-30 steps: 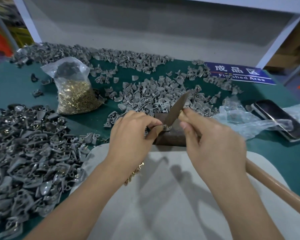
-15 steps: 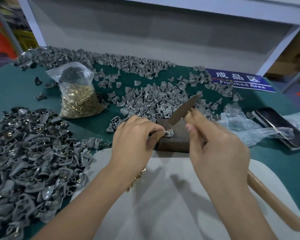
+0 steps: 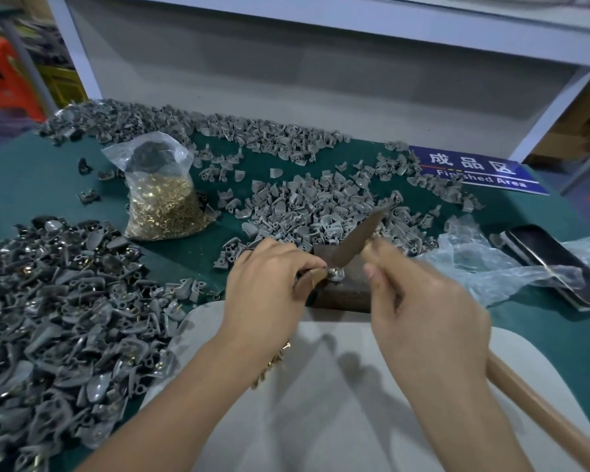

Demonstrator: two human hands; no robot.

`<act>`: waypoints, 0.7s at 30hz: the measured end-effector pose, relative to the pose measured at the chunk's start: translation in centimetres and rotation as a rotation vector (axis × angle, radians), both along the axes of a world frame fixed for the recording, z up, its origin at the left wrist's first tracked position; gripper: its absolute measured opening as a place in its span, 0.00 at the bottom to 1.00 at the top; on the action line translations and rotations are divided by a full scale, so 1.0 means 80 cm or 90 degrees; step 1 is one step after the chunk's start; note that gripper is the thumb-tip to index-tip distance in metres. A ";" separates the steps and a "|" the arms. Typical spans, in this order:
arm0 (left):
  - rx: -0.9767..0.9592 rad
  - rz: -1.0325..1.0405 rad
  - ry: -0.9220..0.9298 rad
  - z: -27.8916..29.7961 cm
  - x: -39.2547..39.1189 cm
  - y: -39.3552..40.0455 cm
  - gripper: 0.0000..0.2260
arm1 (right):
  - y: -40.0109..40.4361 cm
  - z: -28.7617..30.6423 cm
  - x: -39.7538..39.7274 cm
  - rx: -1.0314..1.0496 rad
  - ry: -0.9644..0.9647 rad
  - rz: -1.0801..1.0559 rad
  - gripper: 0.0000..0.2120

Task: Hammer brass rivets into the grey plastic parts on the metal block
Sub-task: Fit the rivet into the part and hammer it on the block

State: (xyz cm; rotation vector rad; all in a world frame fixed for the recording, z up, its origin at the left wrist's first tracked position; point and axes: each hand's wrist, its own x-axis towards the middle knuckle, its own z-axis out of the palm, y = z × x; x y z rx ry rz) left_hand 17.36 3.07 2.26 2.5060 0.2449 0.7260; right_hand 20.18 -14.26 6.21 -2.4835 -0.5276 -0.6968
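A dark metal block (image 3: 349, 291) sits on the green table in front of me. My left hand (image 3: 269, 284) pinches a small grey plastic part (image 3: 335, 274) with a shiny rivet on the block's top. My right hand (image 3: 423, 301) grips a hammer close to its head; the rusty head (image 3: 361, 236) slants down with its lower end touching the part. The wooden handle (image 3: 542, 413) runs out to the lower right. A clear bag of brass rivets (image 3: 164, 206) stands at the back left.
Loose grey parts (image 3: 314, 206) are heaped behind the block. A darker pile of parts (image 3: 58, 311) fills the left side. A black phone (image 3: 556, 267) and crumpled clear plastic (image 3: 474, 264) lie right. A blue sign (image 3: 474, 168) lies far right.
The hammer head, raised just above the part half a second ago, has dropped onto it. My left hand kept its pinch on the part.
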 end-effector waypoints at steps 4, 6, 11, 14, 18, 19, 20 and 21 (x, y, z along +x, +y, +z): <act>0.002 -0.005 0.009 0.000 -0.001 0.000 0.05 | -0.002 0.001 0.000 0.016 -0.006 -0.006 0.11; 0.004 0.001 0.007 -0.001 0.000 0.001 0.04 | -0.001 -0.001 0.002 0.036 -0.006 0.015 0.12; 0.008 0.006 0.013 -0.002 0.001 0.001 0.04 | -0.001 -0.002 0.001 0.017 -0.011 0.004 0.13; 0.005 0.012 0.014 -0.004 0.002 0.002 0.04 | -0.002 -0.003 0.003 -0.007 -0.009 0.019 0.13; 0.001 0.000 0.006 -0.003 0.001 0.002 0.04 | -0.002 -0.004 0.002 0.026 -0.028 0.000 0.13; -0.004 0.000 0.004 -0.003 0.001 0.003 0.04 | -0.002 -0.004 0.002 0.044 -0.029 0.009 0.13; -0.009 0.002 0.006 -0.004 0.002 0.003 0.03 | -0.001 -0.004 0.002 0.030 -0.029 0.016 0.13; -0.016 0.004 0.009 -0.004 0.002 0.003 0.03 | 0.001 -0.002 0.001 -0.006 -0.025 0.015 0.12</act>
